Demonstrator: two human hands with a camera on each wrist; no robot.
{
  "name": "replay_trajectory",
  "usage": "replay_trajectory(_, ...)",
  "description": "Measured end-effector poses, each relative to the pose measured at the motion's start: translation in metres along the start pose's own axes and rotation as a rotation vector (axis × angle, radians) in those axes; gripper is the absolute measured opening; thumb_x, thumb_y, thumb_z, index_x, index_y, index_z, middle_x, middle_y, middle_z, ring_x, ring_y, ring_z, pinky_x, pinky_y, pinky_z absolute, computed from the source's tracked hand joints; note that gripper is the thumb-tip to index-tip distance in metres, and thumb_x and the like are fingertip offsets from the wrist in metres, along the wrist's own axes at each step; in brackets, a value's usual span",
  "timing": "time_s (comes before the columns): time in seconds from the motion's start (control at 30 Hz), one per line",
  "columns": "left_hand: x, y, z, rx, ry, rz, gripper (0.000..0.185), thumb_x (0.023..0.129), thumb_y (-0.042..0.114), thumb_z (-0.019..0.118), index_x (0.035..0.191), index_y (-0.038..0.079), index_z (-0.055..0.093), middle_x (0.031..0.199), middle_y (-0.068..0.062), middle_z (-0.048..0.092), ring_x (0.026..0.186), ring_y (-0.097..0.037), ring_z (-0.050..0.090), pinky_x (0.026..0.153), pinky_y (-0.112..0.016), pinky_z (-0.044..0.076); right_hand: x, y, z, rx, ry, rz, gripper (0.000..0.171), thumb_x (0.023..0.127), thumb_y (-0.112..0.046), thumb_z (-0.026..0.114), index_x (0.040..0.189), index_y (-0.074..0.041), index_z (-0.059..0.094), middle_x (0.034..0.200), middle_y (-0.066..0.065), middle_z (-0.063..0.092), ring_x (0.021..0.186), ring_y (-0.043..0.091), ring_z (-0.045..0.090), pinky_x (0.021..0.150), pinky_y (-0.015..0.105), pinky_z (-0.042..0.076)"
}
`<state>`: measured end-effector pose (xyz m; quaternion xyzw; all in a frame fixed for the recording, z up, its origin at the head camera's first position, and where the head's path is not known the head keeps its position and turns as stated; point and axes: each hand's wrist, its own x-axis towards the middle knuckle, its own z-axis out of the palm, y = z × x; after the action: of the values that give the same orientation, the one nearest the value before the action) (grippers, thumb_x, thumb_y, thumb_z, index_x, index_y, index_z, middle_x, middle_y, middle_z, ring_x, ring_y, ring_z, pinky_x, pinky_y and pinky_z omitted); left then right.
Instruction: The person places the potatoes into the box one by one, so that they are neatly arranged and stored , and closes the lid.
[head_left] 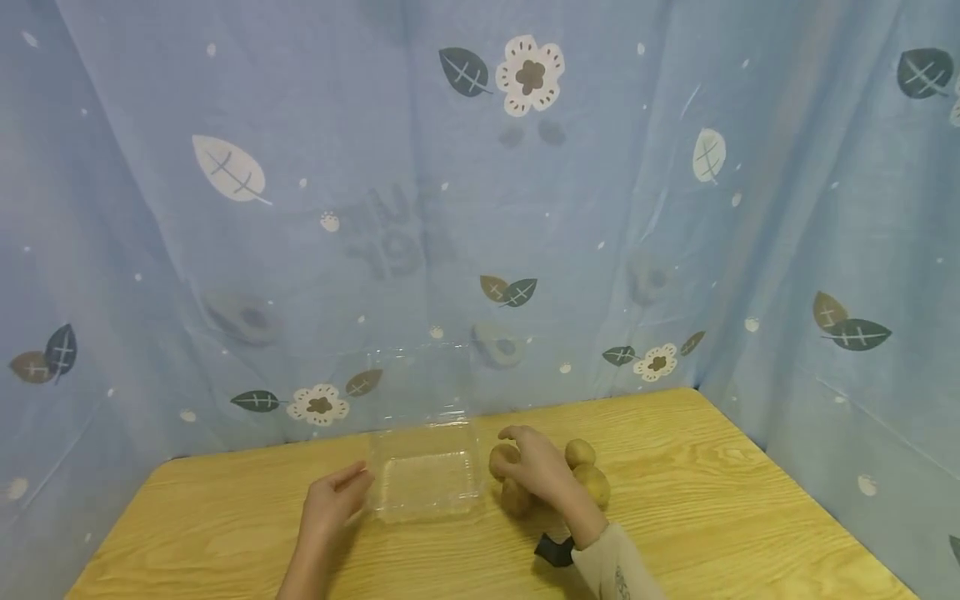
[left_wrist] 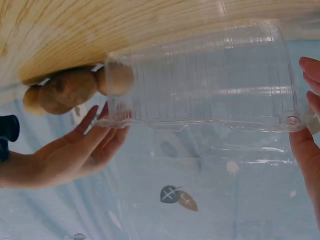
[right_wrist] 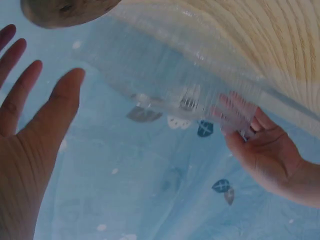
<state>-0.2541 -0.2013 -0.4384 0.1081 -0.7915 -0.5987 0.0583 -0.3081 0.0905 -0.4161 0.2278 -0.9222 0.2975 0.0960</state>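
Note:
A clear plastic clamshell box (head_left: pixel 426 475) sits on the wooden table (head_left: pixel 712 500) with its lid standing open at the back. My left hand (head_left: pixel 337 497) lies at the box's left side, straight fingers touching its wall (right_wrist: pixel 240 117). My right hand (head_left: pixel 534 467) hovers over a small heap of potatoes (head_left: pixel 591 482) just right of the box, fingers spread and straight, gripping nothing. In the right wrist view its palm (right_wrist: pixel 30 135) is open below one potato (right_wrist: pixel 65 9). The left wrist view shows the box (left_wrist: pixel 200 75), the potatoes (left_wrist: pixel 67 89) and the right hand (left_wrist: pixel 80 145).
A blue curtain (head_left: pixel 450 208) printed with leaves and flowers hangs close behind and to the right of the table. The table's right edge (head_left: pixel 810 500) runs near the curtain. A dark strap (head_left: pixel 553 550) is on my right wrist.

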Motion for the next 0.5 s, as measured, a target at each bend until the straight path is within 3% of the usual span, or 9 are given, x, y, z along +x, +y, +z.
replay_trajectory(0.13,0.001,-0.001,0.0,-0.03,-0.004,-0.015,0.045,0.091,0.019,0.055,0.125,-0.01,0.048,0.12,-0.027,0.054,0.103,-0.034,0.059,0.079,-0.034,0.055,0.007,-0.004,0.005,-0.08,-0.048,0.064,0.04,0.074,-0.019,0.067,0.111,-0.004,0.06,0.11,0.014,0.061,0.094,0.026,0.058,0.08,0.041,0.051)
replay_trajectory(0.27,0.0,-0.001,-0.001,-0.059,-0.019,-0.026,0.046,0.091,0.019,0.055,0.127,-0.009,0.047,0.122,-0.028,0.052,0.106,-0.036,0.057,0.08,-0.036,0.055,0.015,-0.009,0.009,-0.132,-0.094,0.114,0.04,0.073,-0.021,0.068,0.11,-0.007,0.06,0.108,0.012,0.061,0.093,0.027,0.058,0.069,0.046,0.05)
replay_trajectory(0.5,0.0,-0.001,0.002,-0.075,-0.015,0.009,0.045,0.091,0.016,0.053,0.127,-0.011,0.045,0.12,-0.031,0.052,0.105,-0.038,0.056,0.08,-0.038,0.055,0.028,-0.01,0.01,-0.232,-0.169,0.132,0.043,0.066,-0.012,0.067,0.108,-0.008,0.061,0.103,0.009,0.061,0.087,0.026,0.058,0.055,0.038,0.047)
